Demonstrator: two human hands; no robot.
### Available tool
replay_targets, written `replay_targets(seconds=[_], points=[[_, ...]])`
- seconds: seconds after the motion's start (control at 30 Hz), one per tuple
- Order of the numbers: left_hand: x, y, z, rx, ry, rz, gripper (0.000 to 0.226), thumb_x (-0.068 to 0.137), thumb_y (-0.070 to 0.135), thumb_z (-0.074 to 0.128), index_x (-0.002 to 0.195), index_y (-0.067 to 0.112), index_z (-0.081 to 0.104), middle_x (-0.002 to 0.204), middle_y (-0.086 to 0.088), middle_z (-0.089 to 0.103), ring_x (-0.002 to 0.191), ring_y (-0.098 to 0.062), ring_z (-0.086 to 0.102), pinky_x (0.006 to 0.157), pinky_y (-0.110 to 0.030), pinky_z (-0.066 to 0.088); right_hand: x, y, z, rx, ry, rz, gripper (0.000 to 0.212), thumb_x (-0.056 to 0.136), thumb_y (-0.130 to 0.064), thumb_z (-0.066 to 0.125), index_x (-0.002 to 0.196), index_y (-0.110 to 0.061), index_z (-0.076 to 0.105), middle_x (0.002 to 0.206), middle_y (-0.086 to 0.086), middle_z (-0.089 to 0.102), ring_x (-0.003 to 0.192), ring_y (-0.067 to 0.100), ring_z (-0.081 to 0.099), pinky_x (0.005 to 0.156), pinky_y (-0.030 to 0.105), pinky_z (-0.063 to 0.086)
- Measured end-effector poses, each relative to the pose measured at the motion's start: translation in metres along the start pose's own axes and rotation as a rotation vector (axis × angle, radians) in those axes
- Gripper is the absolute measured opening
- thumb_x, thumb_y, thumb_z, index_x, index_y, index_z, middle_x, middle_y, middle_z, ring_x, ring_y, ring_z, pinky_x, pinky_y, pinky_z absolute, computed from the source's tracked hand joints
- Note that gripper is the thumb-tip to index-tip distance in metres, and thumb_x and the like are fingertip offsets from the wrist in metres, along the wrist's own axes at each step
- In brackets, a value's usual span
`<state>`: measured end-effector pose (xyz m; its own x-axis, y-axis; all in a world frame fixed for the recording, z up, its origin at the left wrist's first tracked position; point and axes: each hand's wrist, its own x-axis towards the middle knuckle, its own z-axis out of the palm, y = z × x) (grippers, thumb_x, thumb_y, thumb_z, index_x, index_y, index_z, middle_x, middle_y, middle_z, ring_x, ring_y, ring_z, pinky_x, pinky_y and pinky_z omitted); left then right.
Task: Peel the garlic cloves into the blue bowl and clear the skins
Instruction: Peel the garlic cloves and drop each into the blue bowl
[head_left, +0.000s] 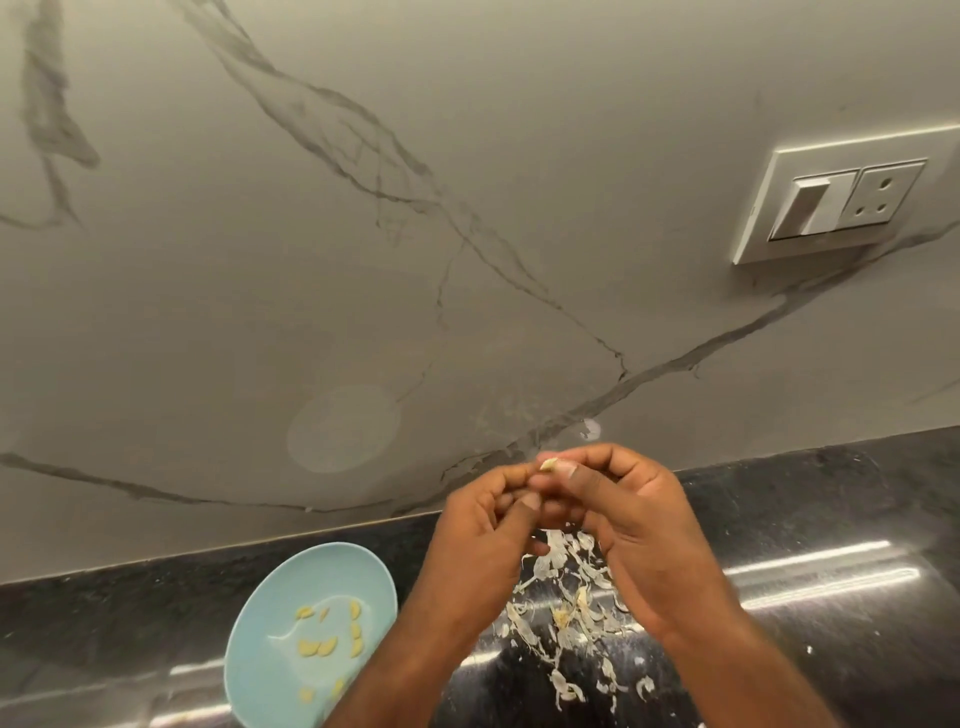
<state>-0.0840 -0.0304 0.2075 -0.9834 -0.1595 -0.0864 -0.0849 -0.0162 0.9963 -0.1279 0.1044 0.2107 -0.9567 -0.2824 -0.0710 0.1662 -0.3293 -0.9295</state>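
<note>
Head view: low in the centre of the frame, left hand (480, 545) and right hand (641, 525) both pinch one clove (548, 463) at their fingertips, above the skins (566, 613) strewn on the worktop (831, 499). The bowl (311, 571), lower left, holds peeled cloves (317, 647). Best to work a thumbnail under the skin, let it drop onto the pile, then drop the clove in the bowl.

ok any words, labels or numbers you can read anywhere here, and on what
None can be read.
Switch plate: no legible marking.
Bowl: plain, no print.
Wall and counter: only veins and speckle.
</note>
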Motion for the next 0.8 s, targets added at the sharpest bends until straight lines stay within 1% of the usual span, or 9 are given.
replay_targets(seconds=[0.07, 0.1, 0.2, 0.27, 0.4, 0.5, 0.63, 0.7, 0.8], points=[[-0.001, 0.001, 0.000, -0.006, -0.023, -0.009, 0.015, 0.094, 0.016, 0.063, 0.107, 0.016, 0.070, 0.097, -0.003, 0.076, 0.090, -0.018, 0.073, 0.075, -0.030, 0.058, 0.003, 0.003, -0.002, -0.191, 0.175, -0.131, 0.006, 0.084, -0.007, 0.073, 0.089, -0.009, 0.074, 0.101, 0.001, 0.076, 0.094, 0.008, 0.072, 0.075, 0.023, 0.056], [-0.001, 0.001, 0.000, -0.013, -0.008, 0.009, 0.014, 0.092, 0.019, 0.065, 0.103, 0.015, 0.072, 0.094, -0.004, 0.076, 0.088, -0.018, 0.073, 0.074, -0.029, 0.057, 0.004, 0.003, -0.003, -0.207, 0.184, -0.164, 0.006, 0.083, -0.009, 0.074, 0.087, -0.012, 0.075, 0.097, 0.000, 0.076, 0.091, 0.006, 0.070, 0.077, 0.023, 0.055], [-0.001, 0.001, -0.004, 0.041, 0.095, 0.093, 0.017, 0.084, 0.029, 0.069, 0.087, 0.013, 0.073, 0.083, -0.005, 0.075, 0.078, -0.017, 0.071, 0.067, -0.024, 0.055, 0.003, -0.003, -0.004, -0.111, 0.077, -0.136, 0.010, 0.077, -0.015, 0.074, 0.086, -0.012, 0.076, 0.081, 0.009, 0.073, 0.077, 0.018, 0.067, 0.071, 0.026, 0.056], [0.001, 0.000, -0.006, 0.052, 0.136, 0.137, 0.011, 0.084, 0.026, 0.071, 0.088, 0.017, 0.072, 0.082, -0.005, 0.074, 0.077, -0.017, 0.070, 0.065, -0.024, 0.055, 0.001, -0.004, -0.002, -0.097, 0.025, -0.115, 0.011, 0.077, -0.014, 0.073, 0.087, -0.010, 0.076, 0.077, 0.011, 0.073, 0.072, 0.018, 0.066, 0.066, 0.024, 0.056], [0.003, -0.002, -0.009, 0.152, 0.085, 0.254, 0.014, 0.086, 0.033, 0.069, 0.099, 0.028, 0.070, 0.090, 0.003, 0.074, 0.085, -0.018, 0.071, 0.070, -0.033, 0.058, -0.003, -0.005, 0.001, -0.163, -0.049, -0.104, 0.010, 0.081, -0.016, 0.070, 0.087, -0.012, 0.078, 0.077, 0.010, 0.074, 0.070, 0.014, 0.068, 0.065, 0.021, 0.054], [-0.001, 0.000, -0.010, 0.304, 0.035, 0.357, 0.017, 0.091, 0.039, 0.061, 0.090, 0.025, 0.070, 0.077, 0.007, 0.071, 0.071, -0.013, 0.067, 0.063, -0.032, 0.056, -0.004, -0.006, 0.000, -0.326, -0.078, -0.122, 0.006, 0.087, -0.014, 0.071, 0.088, -0.014, 0.077, 0.077, 0.006, 0.074, 0.070, 0.012, 0.067, 0.067, 0.023, 0.055], [-0.002, 0.003, -0.011, 0.401, -0.020, 0.338, 0.030, 0.093, 0.045, 0.051, 0.080, 0.021, 0.063, 0.064, 0.005, 0.061, 0.055, -0.009, 0.053, 0.052, -0.026, 0.046, -0.007, -0.008, -0.002, -0.453, -0.114, -0.151, 0.007, 0.084, -0.024, 0.071, 0.085, -0.019, 0.075, 0.078, 0.001, 0.074, 0.071, 0.009, 0.068, 0.068, 0.025, 0.057], [-0.004, 0.008, -0.007, 0.223, -0.037, 0.201, 0.033, 0.093, 0.043, 0.049, 0.071, 0.018, 0.057, 0.057, 0.004, 0.051, 0.052, -0.008, 0.047, 0.050, -0.021, 0.040, -0.008, -0.006, -0.002, -0.482, -0.129, -0.228, 0.005, 0.086, -0.020, 0.071, 0.086, -0.023, 0.075, 0.080, 0.001, 0.074, 0.075, 0.012, 0.070, 0.071, 0.029, 0.059], [-0.006, 0.018, 0.000, -0.201, -0.087, -0.058, 0.036, 0.094, 0.034, 0.049, 0.061, 0.019, 0.047, 0.052, 0.002, 0.039, 0.042, -0.009, 0.036, 0.039, -0.015, 0.026, -0.010, 0.001, 0.001, -0.547, -0.080, -0.456, 0.019, 0.092, -0.009, 0.068, 0.090, -0.027, 0.073, 0.084, -0.005, 0.074, 0.081, 0.018, 0.072, 0.074, 0.029, 0.058]])
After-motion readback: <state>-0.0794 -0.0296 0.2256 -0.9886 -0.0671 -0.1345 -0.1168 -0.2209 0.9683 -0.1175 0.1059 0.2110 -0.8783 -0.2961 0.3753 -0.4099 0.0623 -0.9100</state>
